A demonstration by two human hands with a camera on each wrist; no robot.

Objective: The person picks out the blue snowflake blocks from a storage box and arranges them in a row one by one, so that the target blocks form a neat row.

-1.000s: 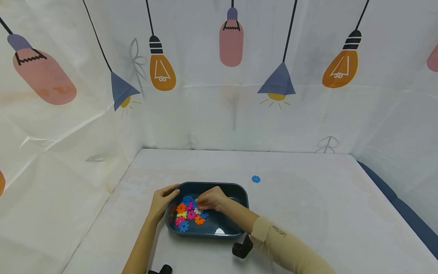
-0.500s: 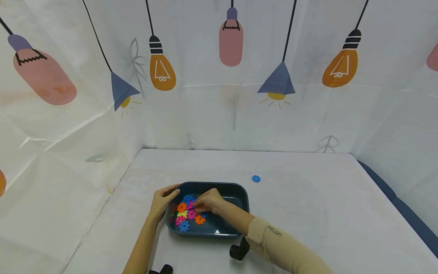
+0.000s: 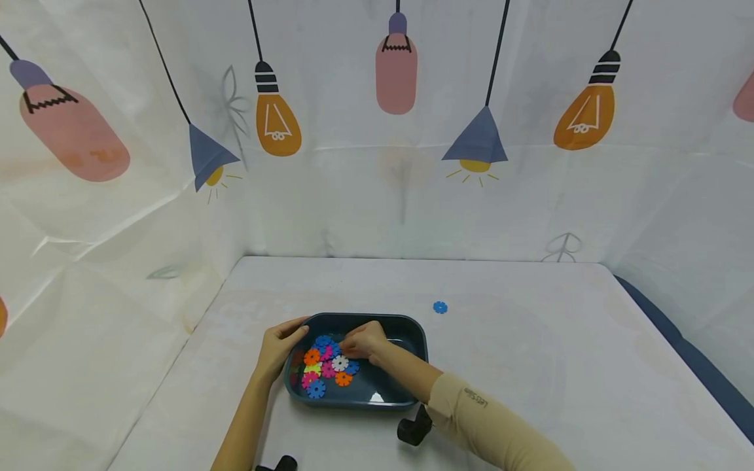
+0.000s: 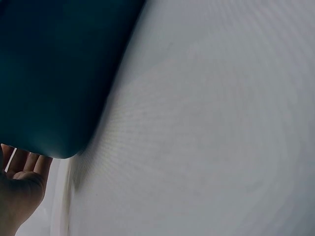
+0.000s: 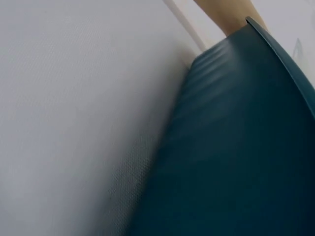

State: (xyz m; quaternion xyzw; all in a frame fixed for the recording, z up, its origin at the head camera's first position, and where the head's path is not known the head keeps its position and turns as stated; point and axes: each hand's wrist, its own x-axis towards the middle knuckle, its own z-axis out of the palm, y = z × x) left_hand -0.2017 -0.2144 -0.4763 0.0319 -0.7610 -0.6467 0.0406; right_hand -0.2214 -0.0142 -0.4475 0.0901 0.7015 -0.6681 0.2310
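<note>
In the head view the right hand (image 3: 364, 341) covers the far part of the pile of coloured gear pieces (image 3: 325, 367) in the dark blue tray (image 3: 406, 327), so it is not possible to tell if its fingertips pinch a piece or only touch the pile. The pieces are too small to count their teeth. The fingers of the left hand (image 3: 281, 343) curl over the left rim of the tray, and the fingertips are hidden inside.

The left wrist view shows only a dark tray wall (image 4: 49, 78), blurred, and a part of the palm (image 4: 17, 184) cut by the lower left edge. The right wrist view is filled by the blurred tray wall (image 5: 236, 147); the pieces are not visible there.
</note>
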